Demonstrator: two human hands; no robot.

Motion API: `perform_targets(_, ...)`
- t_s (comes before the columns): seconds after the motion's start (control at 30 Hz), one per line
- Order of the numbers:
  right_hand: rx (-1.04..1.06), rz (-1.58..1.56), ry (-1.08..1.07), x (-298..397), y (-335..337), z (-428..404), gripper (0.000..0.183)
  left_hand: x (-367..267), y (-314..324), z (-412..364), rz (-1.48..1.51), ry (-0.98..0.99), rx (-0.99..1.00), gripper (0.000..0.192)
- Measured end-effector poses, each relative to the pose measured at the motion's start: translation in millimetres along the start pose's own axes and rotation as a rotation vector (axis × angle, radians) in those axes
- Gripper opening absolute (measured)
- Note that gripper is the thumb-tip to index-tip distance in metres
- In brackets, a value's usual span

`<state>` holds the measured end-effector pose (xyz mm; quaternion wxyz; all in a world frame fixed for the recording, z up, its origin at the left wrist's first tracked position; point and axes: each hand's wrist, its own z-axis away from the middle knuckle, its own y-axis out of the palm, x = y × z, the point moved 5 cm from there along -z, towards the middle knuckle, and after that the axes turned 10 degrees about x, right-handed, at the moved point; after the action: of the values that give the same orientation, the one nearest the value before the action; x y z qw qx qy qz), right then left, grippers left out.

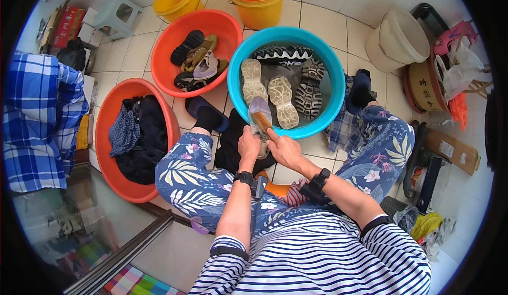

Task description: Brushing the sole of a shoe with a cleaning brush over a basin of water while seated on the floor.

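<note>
A lavender-grey shoe [259,105] is held by my left hand [249,143] over the near rim of the blue plastic basin [339,76]. My right hand [285,149] grips a wooden-handled brush [261,121], which lies against the shoe; its bristles are hidden. In the basin's water lie several shoes: a pair with beige soles [282,96] turned up, a pair with dark lugged soles [308,100], and a black shoe with a white zigzag edge [281,53] at the far side.
A red basin [158,49] with several shoes stands to the left; another red basin [103,136] holds dark clothes. Yellow buckets [172,3] stand behind, a white bucket [401,41] at right. Black cloth [234,140] lies beneath my hands. Boxes [452,146] line the right wall.
</note>
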<state>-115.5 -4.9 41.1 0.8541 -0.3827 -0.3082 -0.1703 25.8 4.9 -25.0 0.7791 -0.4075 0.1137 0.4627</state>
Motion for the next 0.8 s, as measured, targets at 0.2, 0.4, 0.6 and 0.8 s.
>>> perform_targets(0.2,-0.044,0.145,0.068,3.9,-9.2,-57.8,0.030,-7.0,3.4,6.2,-0.007,0.024,0.014,0.028)
perform_targets(0.4,-0.008,0.007,0.014,-1.7,3.9,4.3,0.030,1.9,8.4,2.2,-0.019,0.036,0.000,0.029)
perform_targets(0.6,-0.078,0.095,-0.009,3.0,-5.6,-38.2,0.026,-0.4,11.8,4.9,0.056,0.071,0.020,0.029)
perform_targets(0.8,-0.026,-0.002,-0.054,-7.5,5.6,-1.2,0.029,7.0,13.7,-0.6,0.046,0.077,0.007,0.028)
